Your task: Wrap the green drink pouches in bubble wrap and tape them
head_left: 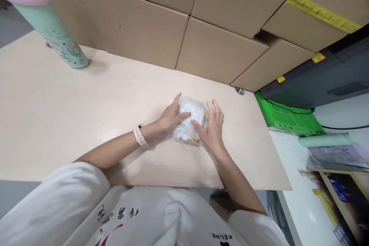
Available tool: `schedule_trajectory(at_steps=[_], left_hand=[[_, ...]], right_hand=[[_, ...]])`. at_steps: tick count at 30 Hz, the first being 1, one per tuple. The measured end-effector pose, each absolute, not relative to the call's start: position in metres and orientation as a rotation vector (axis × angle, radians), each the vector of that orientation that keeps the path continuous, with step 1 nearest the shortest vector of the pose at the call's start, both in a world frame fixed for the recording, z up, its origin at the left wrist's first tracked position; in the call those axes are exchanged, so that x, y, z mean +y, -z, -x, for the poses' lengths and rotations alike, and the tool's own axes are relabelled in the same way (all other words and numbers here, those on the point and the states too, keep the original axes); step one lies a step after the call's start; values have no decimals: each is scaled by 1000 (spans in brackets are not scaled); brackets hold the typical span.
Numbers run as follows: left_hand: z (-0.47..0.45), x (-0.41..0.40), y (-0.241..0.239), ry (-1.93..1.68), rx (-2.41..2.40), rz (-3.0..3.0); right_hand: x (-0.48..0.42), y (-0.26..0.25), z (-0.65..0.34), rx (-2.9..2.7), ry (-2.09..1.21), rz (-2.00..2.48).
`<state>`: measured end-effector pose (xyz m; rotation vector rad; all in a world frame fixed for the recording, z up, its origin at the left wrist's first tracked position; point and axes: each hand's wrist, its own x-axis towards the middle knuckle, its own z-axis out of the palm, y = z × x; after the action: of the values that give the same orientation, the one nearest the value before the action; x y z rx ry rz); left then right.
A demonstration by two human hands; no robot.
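Note:
A small clear plastic packet (190, 120) with white contents and an orange spot lies on the pale wooden desk (72, 115). My left hand (170, 116) cups its left side, thumb pressing on top, fingers bent round the edge. My right hand (212, 127) rests against its right side, fingers stretched out and slightly apart, thumb on the packet. A white watch sits on my left wrist.
A mint tumbler (47, 23) with a pink rim stands at the desk's far left. Stacked cardboard boxes (184, 27) wall the back. To the right lie a green mat (285, 117), a dark machine (325, 77) and a low shelf with papers (337, 153).

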<state>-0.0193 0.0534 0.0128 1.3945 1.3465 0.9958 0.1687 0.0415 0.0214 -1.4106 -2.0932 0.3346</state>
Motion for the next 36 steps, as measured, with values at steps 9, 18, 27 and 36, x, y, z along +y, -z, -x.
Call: schedule_trajectory(at_steps=[9,18,27,36], left_hand=[[28,33,5,-744,1543,-2470],[29,34,25,-656,1435,-2321],[47,27,-1,-1109,1589,-1753],[38,23,-18,-1077,1221,-1455]], right_hand=[[47,-4,-166,-2612,-193,1197],[47,22,-165,-2526,-321,1250],[45,2,-187,-1706,-280,1368],[37,-42,-179,-1962,-559,1103]])
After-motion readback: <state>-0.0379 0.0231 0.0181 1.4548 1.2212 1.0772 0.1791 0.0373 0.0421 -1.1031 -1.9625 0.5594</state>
